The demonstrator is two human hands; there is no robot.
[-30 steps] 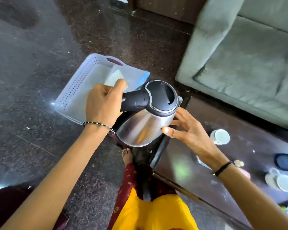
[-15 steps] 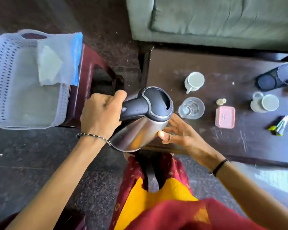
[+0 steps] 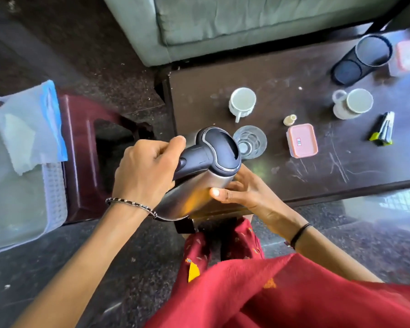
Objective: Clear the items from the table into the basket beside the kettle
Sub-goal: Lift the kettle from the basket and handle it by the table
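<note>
My left hand (image 3: 145,169) is shut on the black handle of a steel kettle (image 3: 199,183), held tilted over the table's near left corner. My right hand (image 3: 244,190) cups the kettle's right side with spread fingers. On the dark table (image 3: 294,176) lie a white cup (image 3: 243,101), an empty glass (image 3: 251,140), a pink lidded box (image 3: 302,140), a small cream cap (image 3: 290,119), a second white cup (image 3: 352,102) and a bundle of pens (image 3: 384,129). The white perforated basket (image 3: 53,192) sits at the left, holding a clear bag with a blue edge (image 3: 31,129).
The basket rests on a maroon plastic stool (image 3: 81,162) left of the table. A dark container with round openings (image 3: 362,59) and another pink-lidded box (image 3: 408,55) stand at the table's far right. A grey-green sofa (image 3: 223,22) runs behind the table. Dark stone floor surrounds everything.
The view swung right from the basket toward the table. The kettle, held by both hands, has moved away from the basket and now hangs over the table's left corner.
</note>
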